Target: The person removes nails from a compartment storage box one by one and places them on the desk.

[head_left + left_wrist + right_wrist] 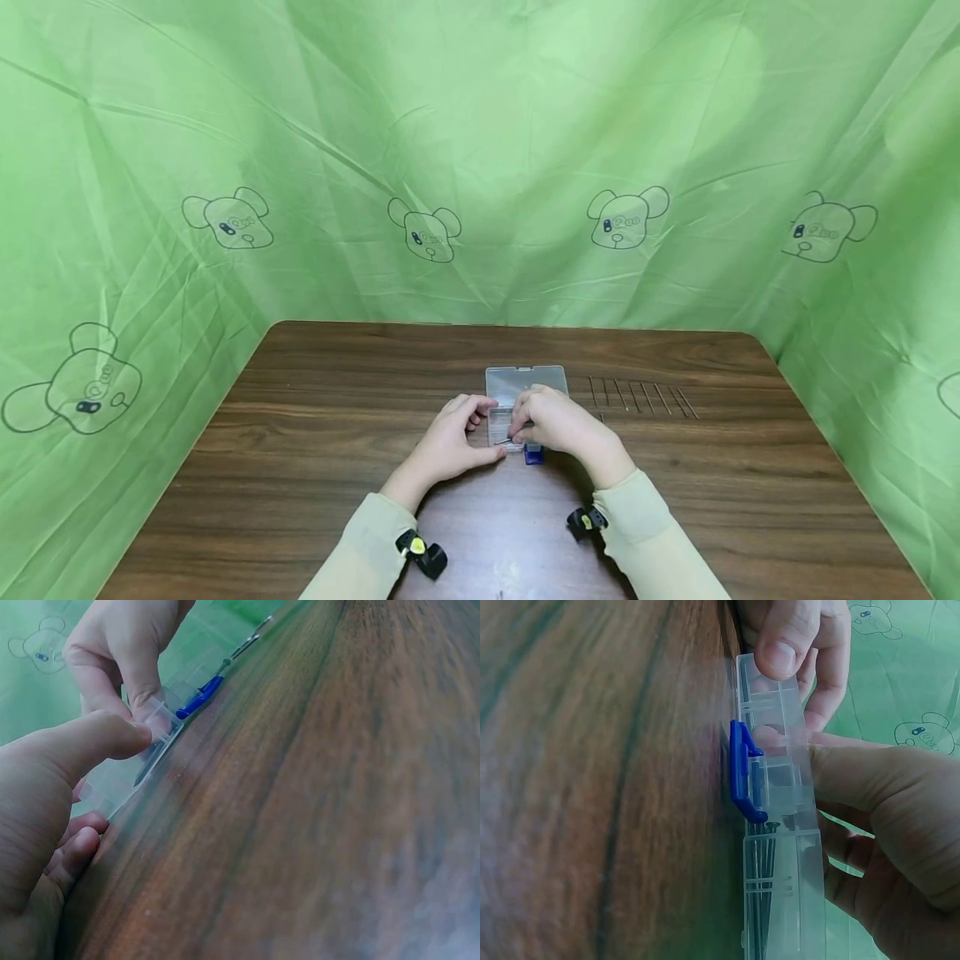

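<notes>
A clear plastic compartment box (492,425) lies on the table with its lid (513,380) folded back. My left hand (452,442) holds its left end, thumb at the front wall and fingers toward the back. My right hand (553,423) reaches into the box, thumb and fingers pinched together at a thin metal nail (504,441); the fingers partly hide it. A blue latch (739,772) hangs open at the front wall. In the right wrist view, several long nails (763,862) lie inside the compartment nearest that camera.
To the right of the box, several thin nails (643,397) lie spaced in a row on the brown wooden table (337,392). A green curtain (510,275) with bear-head drawings stands behind the table and at both sides. Each sleeve has a small black camera strapped at the wrist.
</notes>
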{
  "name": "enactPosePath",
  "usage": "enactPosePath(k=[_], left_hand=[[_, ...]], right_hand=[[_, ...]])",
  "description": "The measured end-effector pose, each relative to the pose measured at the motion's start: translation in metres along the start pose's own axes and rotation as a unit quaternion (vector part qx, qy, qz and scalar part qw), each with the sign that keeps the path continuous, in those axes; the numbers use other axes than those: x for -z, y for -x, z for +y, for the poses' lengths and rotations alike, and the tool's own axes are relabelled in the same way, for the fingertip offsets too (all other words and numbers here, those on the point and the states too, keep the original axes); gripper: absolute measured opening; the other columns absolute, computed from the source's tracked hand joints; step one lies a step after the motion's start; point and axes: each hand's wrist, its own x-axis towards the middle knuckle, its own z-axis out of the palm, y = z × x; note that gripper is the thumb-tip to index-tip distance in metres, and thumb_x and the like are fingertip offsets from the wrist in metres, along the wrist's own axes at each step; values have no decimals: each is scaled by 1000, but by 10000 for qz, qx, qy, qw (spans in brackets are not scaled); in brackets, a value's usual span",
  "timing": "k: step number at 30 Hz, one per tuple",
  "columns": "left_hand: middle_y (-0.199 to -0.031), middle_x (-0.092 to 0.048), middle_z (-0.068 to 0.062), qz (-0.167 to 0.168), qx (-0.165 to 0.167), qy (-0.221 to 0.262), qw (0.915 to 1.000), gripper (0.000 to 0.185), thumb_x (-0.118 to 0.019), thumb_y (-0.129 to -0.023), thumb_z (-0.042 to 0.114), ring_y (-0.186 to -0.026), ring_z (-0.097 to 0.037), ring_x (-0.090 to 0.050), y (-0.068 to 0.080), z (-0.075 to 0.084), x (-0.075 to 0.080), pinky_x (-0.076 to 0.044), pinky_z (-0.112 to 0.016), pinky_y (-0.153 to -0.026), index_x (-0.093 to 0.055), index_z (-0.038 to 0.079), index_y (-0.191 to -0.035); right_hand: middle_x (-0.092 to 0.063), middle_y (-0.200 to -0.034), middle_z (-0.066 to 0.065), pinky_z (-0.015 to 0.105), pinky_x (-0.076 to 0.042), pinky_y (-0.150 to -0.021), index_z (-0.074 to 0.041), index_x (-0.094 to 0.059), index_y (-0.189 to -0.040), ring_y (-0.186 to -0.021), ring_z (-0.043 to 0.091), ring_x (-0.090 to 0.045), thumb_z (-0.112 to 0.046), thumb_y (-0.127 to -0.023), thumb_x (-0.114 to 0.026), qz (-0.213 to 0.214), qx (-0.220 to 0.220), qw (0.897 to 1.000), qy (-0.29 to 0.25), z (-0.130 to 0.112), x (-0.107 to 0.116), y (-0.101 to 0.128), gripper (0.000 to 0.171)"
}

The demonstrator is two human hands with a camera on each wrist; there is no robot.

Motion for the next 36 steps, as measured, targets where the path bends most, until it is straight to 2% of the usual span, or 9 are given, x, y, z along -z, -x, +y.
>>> enactPosePath(k=[5, 9, 15, 25, 33, 36], left_hand=[[-119, -64, 6, 0, 34, -4, 10000, 69, -96, -83, 40, -101, -10, -58, 1, -1, 1, -52, -33, -92, -66, 19, -142], [-118, -63, 7, 21, -25, -73, 10000, 69, -95, -84, 41, -101, -10, -57, 1, -2, 0, -52, -32, -91, -66, 19, -142], [-117, -63, 7, 21, 1, 2, 10000, 69, -95, -83, 40, -101, -10, -58, 1, -2, 0, -52, -32, -91, -67, 19, -142], [-118, -64, 6, 15, -6, 13, 10000, 68, -96, -83, 38, -101, -10, -58, 0, -1, 0, -52, -33, -91, -67, 18, -142], [-117, -64, 6, 11, -31, -44, 10000, 68, -96, -83, 38, -100, -11, -58, 0, 1, 0, -52, -33, -91, -67, 18, -141], [-118, -64, 6, 12, -33, -49, 10000, 68, -96, -83, 38, -101, -11, -58, 0, 2, 0, -52, -33, -91, -67, 18, -141]], right_hand=[[-74, -98, -7, 45, -53, -105, -17, -86, -89, -103, 20, -67, -13, -88, -90, -29, -110, 9999, 91, -1, -3, -2, 6], [-73, -94, -8, 38, -57, -96, -16, -84, -85, -97, 16, -69, -11, -88, -91, -2, -48, 10000, -18, -1, -5, -2, 9], [-71, -92, -8, 36, -58, -93, -15, -81, -82, -93, 13, -68, -8, -88, -90, -23, 75, 9999, -141, 0, -4, -2, 13], [-69, -93, -6, 35, -58, -90, -14, -78, -84, -91, 11, -66, -6, -90, -88, -96, 166, 9997, -174, -1, -2, -1, 14], [-72, -95, -3, 31, -60, -88, -8, -82, -88, -90, 11, -68, -3, -90, -87, -108, 242, 9980, -571, 1, 1, 1, 7], [-73, -96, -2, 30, -60, -88, -7, -83, -90, -91, 11, -70, -2, -91, -86, -110, 298, 9984, -468, 1, 1, 1, 6]])
